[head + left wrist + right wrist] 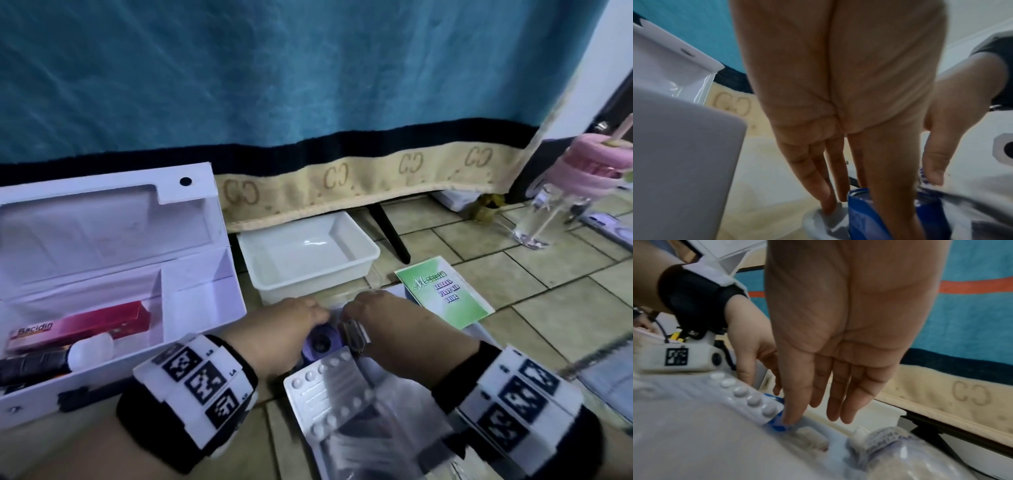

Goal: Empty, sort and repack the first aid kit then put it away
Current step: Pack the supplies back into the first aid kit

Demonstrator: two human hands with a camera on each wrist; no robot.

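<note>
Both hands reach into the pile of supplies on the tiled floor, the first aid kit (113, 274) lying open at 9 o'clock.

Left hand (287, 329) and right hand (387, 318) point their fingers straight down, each grip apart and clamped on nothing; left fingertips (828, 206) press a blue packet (859, 216), a right fingertip (789, 417) touches a blue-spotted wrapper beside the blister pack (329, 387); better, I judge, to lift one item at a time and drop it in the white tray (363, 263) at 12 o'clock or back beside the red Bacidin box (85, 325); the purple roll (322, 342) between the wrists is half covered, the packets are blurred and unreadable, the pile is cut off at 6 o'clock.
</note>
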